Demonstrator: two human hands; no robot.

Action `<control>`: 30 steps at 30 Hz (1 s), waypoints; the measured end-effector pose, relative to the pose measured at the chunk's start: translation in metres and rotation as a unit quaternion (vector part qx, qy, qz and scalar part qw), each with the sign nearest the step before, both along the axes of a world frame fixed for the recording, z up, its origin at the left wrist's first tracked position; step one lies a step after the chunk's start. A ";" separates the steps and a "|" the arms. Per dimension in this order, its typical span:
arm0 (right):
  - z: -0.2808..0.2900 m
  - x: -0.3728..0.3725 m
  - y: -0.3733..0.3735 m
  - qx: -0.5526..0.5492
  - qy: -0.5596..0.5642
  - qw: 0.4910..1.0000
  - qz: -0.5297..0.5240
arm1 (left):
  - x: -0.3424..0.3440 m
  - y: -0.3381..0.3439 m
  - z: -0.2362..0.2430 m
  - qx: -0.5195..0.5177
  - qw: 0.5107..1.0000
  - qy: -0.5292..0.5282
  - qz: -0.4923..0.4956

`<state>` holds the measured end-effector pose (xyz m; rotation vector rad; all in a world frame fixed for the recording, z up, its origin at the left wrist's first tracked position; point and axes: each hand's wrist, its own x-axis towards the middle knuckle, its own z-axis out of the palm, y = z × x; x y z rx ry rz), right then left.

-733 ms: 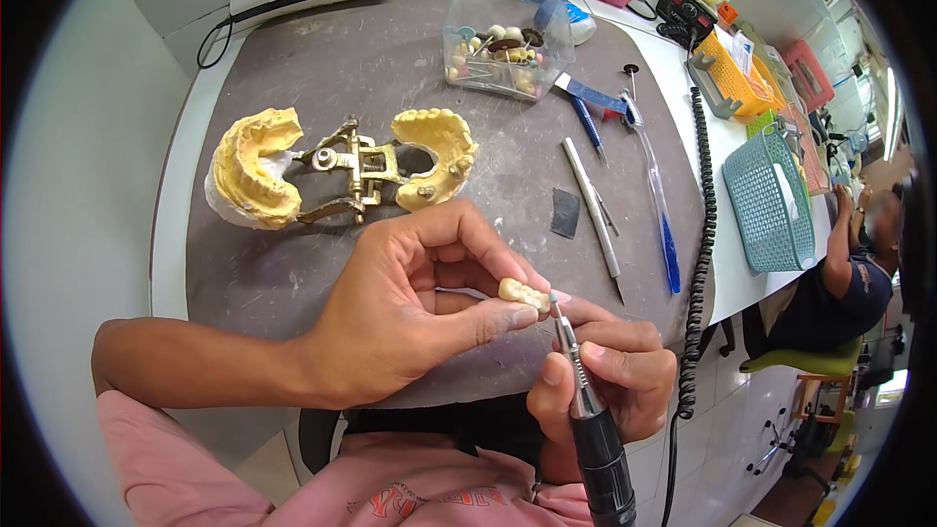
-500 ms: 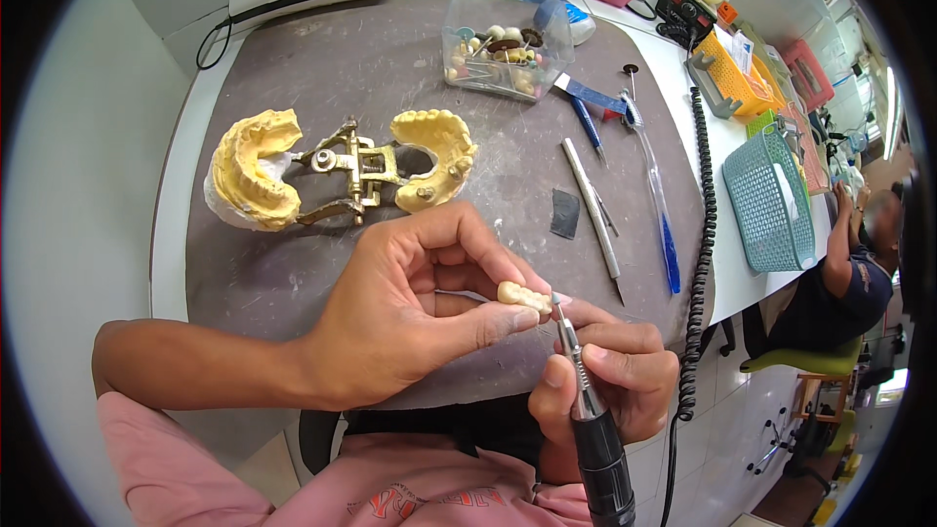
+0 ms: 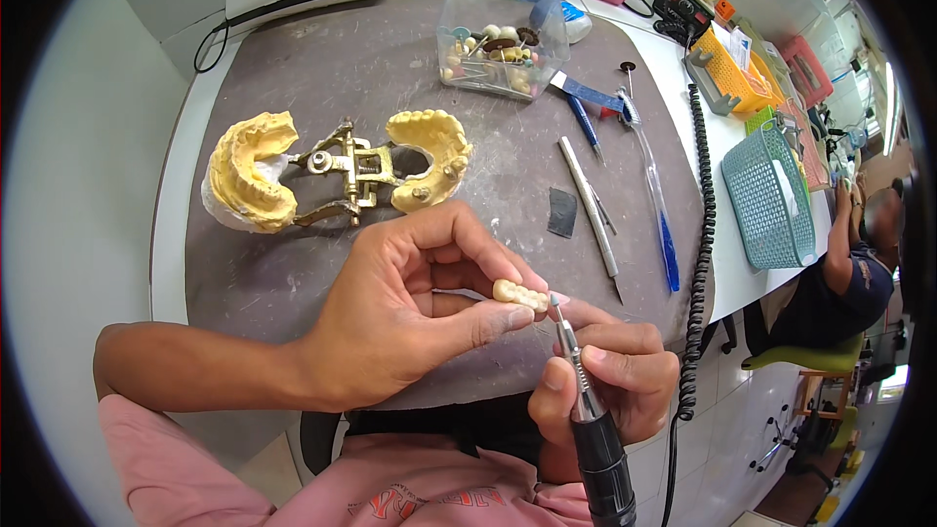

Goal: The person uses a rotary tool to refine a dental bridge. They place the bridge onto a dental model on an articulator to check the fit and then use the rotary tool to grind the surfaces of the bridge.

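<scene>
Holding one dental bridge, one handpiece, two casts

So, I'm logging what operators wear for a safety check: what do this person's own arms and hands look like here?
Both the left hand and the right hand are bare: no gloves, rings or watch show. The left forearm is uncovered up to a pink sleeve near the lower edge. The right forearm is hidden.

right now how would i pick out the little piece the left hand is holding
Start at the dark round work mat, then come to its near edge, where the left hand pinches a small cream tooth bridge. Unlike the big yellow jaw casts farther back, it is tiny and pale, with the handpiece tip beside it.
</scene>
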<state>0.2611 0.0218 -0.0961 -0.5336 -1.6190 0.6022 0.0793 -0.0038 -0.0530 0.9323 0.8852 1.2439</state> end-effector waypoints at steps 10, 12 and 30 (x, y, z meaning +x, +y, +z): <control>0.007 0.005 0.003 0.001 0.006 0.999 0.043 | -0.003 0.003 -0.004 0.009 1.000 -0.004 -0.011; 0.007 0.006 0.005 -0.001 0.016 0.999 0.052 | -0.005 0.005 -0.004 0.009 1.000 -0.003 -0.018; 0.010 0.006 0.005 -0.009 -0.032 0.997 0.075 | -0.011 0.010 0.001 -0.027 0.996 -0.007 -0.086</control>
